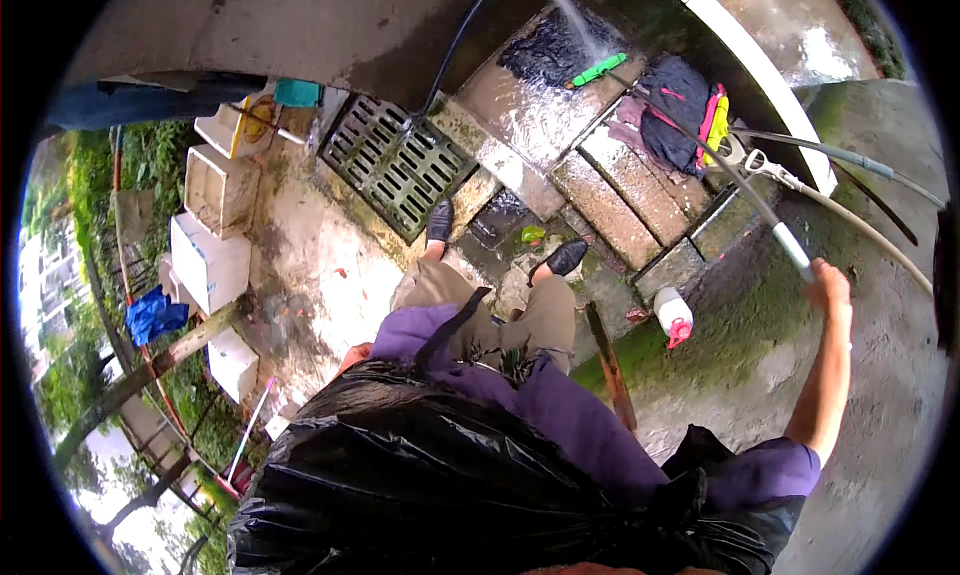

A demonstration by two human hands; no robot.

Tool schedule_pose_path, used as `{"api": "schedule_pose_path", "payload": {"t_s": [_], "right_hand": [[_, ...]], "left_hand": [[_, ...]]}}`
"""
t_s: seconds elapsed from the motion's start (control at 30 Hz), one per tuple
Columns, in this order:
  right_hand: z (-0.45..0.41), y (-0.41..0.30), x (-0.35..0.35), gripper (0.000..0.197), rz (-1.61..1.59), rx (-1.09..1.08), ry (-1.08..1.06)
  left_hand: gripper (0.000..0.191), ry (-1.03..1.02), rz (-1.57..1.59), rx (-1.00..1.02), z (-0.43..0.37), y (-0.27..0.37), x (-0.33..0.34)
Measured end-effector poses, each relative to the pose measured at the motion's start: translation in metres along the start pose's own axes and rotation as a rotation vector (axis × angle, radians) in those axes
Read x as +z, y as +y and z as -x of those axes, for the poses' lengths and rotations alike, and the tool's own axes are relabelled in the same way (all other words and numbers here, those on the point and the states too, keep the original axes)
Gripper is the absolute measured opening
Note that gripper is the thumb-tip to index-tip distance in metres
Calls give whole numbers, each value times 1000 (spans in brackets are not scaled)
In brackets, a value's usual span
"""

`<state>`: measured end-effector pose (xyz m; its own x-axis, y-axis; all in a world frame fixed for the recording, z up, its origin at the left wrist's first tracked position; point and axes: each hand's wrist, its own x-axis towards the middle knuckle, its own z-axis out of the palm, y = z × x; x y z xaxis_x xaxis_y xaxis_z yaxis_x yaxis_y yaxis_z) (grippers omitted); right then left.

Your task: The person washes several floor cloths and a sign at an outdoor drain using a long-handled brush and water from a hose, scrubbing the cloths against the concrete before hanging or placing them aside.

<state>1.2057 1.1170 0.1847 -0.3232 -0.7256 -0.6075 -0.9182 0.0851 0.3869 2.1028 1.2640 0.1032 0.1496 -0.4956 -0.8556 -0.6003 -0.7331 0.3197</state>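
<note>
My right hand (829, 285) grips the white end of a long-handled brush (791, 251). The pole runs forward to a green brush head (598, 71), which touches a soaked dark cloth (541, 50) on wet stone paving. A jet of water (574, 18) falls on that cloth. Right of the head lies a crumpled dark garment (675, 99) with pink and yellow edging. Only a small part of my left hand (355, 355) shows, low by my hip beside the black plastic sheet (420, 462) over my body; its fingers are hidden.
A slotted drain grate (397, 162) lies before my left foot, with a dark hose (457, 46) reaching it. A white bottle with a pink cap (673, 316) is at the right. White foam boxes (214, 264) line the left side. A pale hose (862, 189) crosses the right.
</note>
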Motion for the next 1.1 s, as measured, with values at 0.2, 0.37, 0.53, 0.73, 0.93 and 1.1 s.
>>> {"api": "schedule_pose_path", "payload": {"t_s": [0.2,0.37,0.53,0.73,0.93,1.1], "right_hand": [[110,-175,11,40,-154,36,-250],[198,-383,-25,46,-694,172,-342],[221,-539,-104,42,-948,229,-255],[260,-632,-129,39,-1209,247,-235],[350,-697,-68,45,-1625,225,-131],[436,-775,-25,47,-1789,387,-25]], "left_hand": [[12,-142,-167,143,-106,11,-70],[17,-52,-54,66,-206,53,-154],[26,-30,-516,264,-271,100,-196],[27,-101,-510,664,-298,150,-132],[31,-618,-292,562,-240,154,-12],[36,-773,137,-28,-166,106,49]]}}
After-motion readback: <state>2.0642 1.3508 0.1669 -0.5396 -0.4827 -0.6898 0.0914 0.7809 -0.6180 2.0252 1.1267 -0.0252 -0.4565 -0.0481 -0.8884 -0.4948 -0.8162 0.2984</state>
